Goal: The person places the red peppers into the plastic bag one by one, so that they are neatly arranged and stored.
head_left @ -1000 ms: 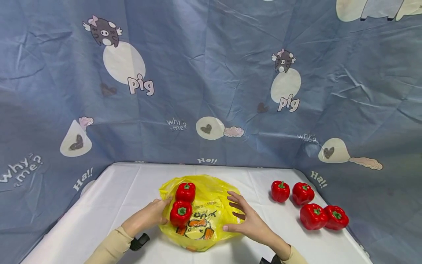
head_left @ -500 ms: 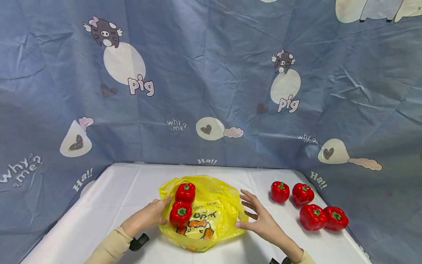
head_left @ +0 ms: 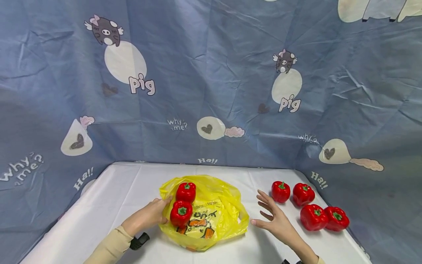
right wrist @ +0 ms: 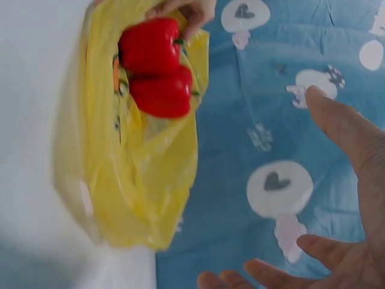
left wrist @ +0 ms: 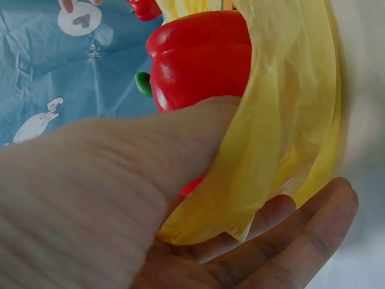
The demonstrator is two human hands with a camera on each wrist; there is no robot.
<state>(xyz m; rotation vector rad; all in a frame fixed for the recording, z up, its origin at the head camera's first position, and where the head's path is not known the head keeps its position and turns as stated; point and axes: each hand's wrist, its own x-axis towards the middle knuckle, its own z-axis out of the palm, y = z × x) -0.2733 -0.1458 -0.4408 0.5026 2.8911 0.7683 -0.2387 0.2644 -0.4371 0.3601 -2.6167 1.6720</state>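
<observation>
A yellow plastic bag (head_left: 227, 220) with a printed cartoon lies spread on the white table, its mouth facing up. Two red bell peppers (head_left: 181, 214) sit together in its left part, green stems showing. My left hand (head_left: 150, 216) grips the bag's left edge. In the left wrist view, the thumb (left wrist: 198, 129) is inside against a red bell pepper (left wrist: 201, 60), while the fingers (left wrist: 295, 241) lie outside the yellow film. My right hand (head_left: 277, 222) hovers right of the bag, fingers spread and apart, holding nothing.
Several more red bell peppers (head_left: 313, 217) stand in a group on the right side of the white table (head_left: 132, 183). A blue printed curtain (head_left: 211, 88) hangs behind the table and along its sides.
My right hand has moved away from the bag's right side, rightward toward the loose peppers. The bag's right side spreads slightly wider than before. My left hand stays at the left edge.
</observation>
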